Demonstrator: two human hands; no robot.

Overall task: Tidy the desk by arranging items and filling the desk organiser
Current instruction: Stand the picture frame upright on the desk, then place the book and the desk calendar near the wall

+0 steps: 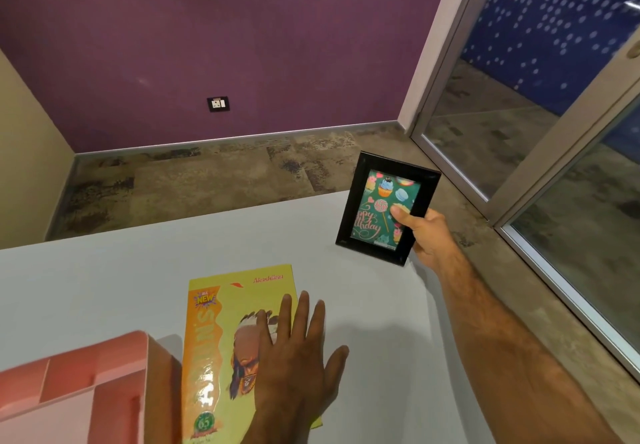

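Organiser, pink, sits at the tabletop's near left corner, beside a yellow book. Left hand lies flat on the book, fingers spread straight. Right hand pinches a black frame, upright at the far right edge.

A black picture frame with a green birthday card of cupcakes stands tilted near the far right edge of the white bench, a yellow book lies flat at front, a pink organiser just left of it.
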